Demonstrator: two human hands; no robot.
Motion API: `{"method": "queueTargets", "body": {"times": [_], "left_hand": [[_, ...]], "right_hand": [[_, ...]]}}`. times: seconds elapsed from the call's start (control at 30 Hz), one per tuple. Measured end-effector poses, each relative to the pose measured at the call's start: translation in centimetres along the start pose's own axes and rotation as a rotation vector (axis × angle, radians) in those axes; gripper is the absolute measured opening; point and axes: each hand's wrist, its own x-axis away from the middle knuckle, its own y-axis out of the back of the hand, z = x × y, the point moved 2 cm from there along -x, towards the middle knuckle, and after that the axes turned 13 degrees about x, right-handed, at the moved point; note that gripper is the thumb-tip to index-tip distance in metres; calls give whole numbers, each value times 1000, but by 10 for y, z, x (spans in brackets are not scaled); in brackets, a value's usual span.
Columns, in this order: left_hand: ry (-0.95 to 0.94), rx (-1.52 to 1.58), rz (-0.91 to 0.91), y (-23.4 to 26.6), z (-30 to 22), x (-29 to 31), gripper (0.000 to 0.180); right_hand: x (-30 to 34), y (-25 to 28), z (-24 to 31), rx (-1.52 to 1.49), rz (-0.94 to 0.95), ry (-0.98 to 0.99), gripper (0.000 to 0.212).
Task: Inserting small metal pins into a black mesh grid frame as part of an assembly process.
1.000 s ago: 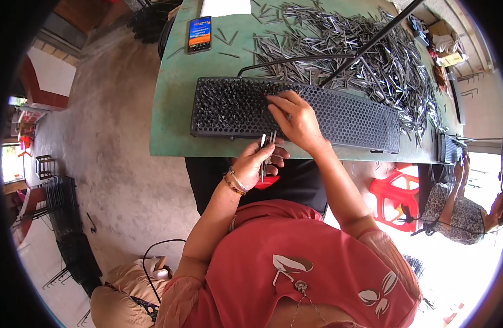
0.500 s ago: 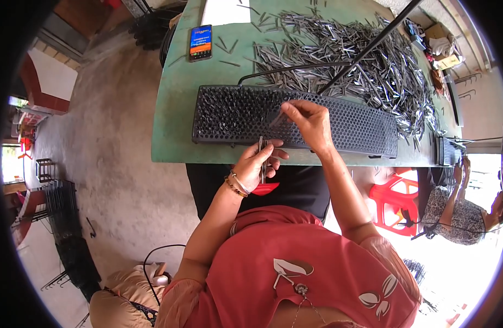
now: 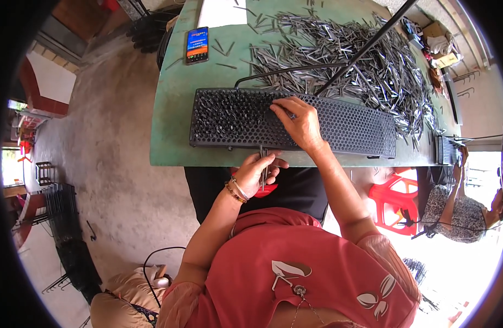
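Observation:
A long black perforated panel (image 3: pixel 350 123) lies along the near edge of the green table, its left part filled with upright thin dark strips (image 3: pixel 224 117). My right hand (image 3: pixel 302 121) rests over the panel's middle, thumb and forefinger pinched at the edge of the filled holes. The thin strip seen in that pinch half a second ago is now mostly hidden by the fingers. Just below the panel's near edge, my left hand (image 3: pixel 257 170) is closed on a small bunch of thin metal strips (image 3: pixel 263 156), which stand upright between thumb and fingers.
Behind the panel spreads a large heap of loose strips (image 3: pixel 344 52), crossed by a black rod (image 3: pixel 371 41). A phone (image 3: pixel 197 45) and a white sheet (image 3: pixel 224 13) lie at the table's far left. A red stool (image 3: pixel 393 199) and another person (image 3: pixel 462 213) are at the right.
My right hand has moved slightly left, bringing its fingertips down to the panel with the thin strip. My left hand has dropped a little, still gripping its bunch. The view has shifted slightly.

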Motion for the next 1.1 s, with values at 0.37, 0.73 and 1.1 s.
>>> {"method": "queueTargets", "body": {"times": [0.37, 0.73, 1.1], "left_hand": [[4, -18, 40, 1, 2, 4, 30], [21, -1, 69, 1, 5, 4, 31], [0, 88, 49, 13, 6, 0, 34]], "right_hand": [[0, -4, 1, 56, 20, 118, 17], [-5, 2, 4, 30, 31, 135, 19], [2, -4, 1, 154, 2, 295, 21]]}}
